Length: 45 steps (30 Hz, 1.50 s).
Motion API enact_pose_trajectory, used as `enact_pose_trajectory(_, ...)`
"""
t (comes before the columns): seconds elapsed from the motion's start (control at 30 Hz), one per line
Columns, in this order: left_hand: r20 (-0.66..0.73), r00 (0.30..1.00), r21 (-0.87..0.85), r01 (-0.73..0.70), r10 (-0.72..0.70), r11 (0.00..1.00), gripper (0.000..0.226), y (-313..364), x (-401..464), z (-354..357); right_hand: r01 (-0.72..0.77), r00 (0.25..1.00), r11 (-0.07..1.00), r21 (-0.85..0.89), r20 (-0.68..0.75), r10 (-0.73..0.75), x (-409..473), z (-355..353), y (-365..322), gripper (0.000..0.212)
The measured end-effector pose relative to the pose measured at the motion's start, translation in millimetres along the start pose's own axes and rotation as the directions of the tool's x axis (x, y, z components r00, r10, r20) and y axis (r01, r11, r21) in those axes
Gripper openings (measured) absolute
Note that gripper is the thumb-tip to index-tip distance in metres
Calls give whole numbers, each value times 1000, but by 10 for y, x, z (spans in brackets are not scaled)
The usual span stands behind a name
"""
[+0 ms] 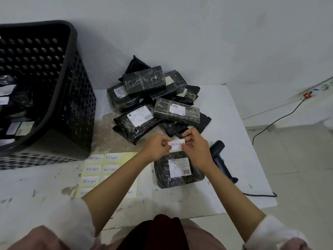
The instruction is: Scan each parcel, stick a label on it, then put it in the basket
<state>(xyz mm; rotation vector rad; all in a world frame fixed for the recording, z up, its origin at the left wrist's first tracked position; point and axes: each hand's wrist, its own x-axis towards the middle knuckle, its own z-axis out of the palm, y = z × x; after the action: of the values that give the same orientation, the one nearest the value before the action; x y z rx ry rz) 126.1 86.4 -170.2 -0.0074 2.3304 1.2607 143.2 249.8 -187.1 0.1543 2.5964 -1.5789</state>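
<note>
Both hands pinch the RETURN label (177, 145), left hand (157, 147) on its left end, right hand (195, 148) on its right, just above the black parcel (178, 170) lying beside the scanner (220, 159), basket (59, 98) far left.

dim, flat overhead light, soft shadows, wide-angle bending at the edges, slightly soft focus throughout.

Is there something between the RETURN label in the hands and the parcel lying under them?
Nothing visible. Both hands, left and right, pinch the RETURN label just above the parcel, whose black top is bare near its shipping label.
</note>
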Motion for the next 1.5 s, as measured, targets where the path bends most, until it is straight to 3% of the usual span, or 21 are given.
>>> enact_pose_trajectory(0.2, -155, 985, -230, 43, -81, 972, 6, -112, -48, 12, -31, 1000, 999, 25, 2, 31, 39, 28, -7, 24)
enact_pose_trajectory(0.4, -263, 940, -360, 114, -218, 926, 22, -384, -83, 164, -98, 991, 995, -19, 90, 100, 42, 198, 117, 25)
enact_pose_trajectory(0.67, -434, 870, -270, 124, -235, 955, 31, -648, -127, 403, -60, 989, 964, -260, 118, 93, 10, 402, 242, 25)
enact_pose_trajectory(0.97, -460, 866, -164, 136, -198, 977, 15, -665, -72, 483, 35, 988, 898, -440, 152, 36, 33, 485, 301, 25)
enact_pose_trajectory(1.07, -463, 869, -78, 153, -171, 985, 15, -669, -57, 494, 194, 974, 788, -584, 208, -86, 21, 529, 330, 35)
enact_pose_trajectory(1.17, -460, 873, -47, 162, -165, 986, 15, -678, -42, 497, 397, 918, 602, -693, 312, -246, -72, 520, 378, 42)
enact_pose_trajectory(1.23, -455, 876, -46, 159, -162, 986, 14, -684, -33, 492, 442, 895, 516, -734, 318, -314, -183, 495, 505, 44)
enact_pose_trajectory(1.5, -443, 883, -25, 162, -157, 986, 12, -711, -15, 490, 308, 947, 549, -777, 307, -98, -433, 457, 750, 61)
